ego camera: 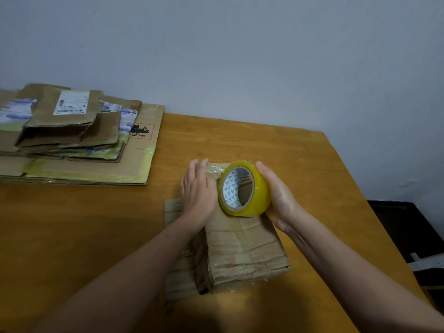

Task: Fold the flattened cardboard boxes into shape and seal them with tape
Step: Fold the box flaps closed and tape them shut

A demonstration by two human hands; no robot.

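A folded-up brown cardboard box (pixel 245 248) stands on the wooden table in front of me, with one loose flap lying flat on its left side. My left hand (pixel 198 191) presses flat on the box's far top, fingers straight, over a strip of clear tape (pixel 215 168) that runs to the roll. My right hand (pixel 276 193) grips a yellow roll of tape (pixel 249 191) from its right side, holding it on edge on top of the box. The roll's core faces me.
A pile of flattened cardboard boxes (pixel 79 140) with shipping labels lies at the table's far left. The wooden table (pixel 240 140) ends at a wall behind and at an edge to the right, where a dark object (pixel 408 227) sits lower down.
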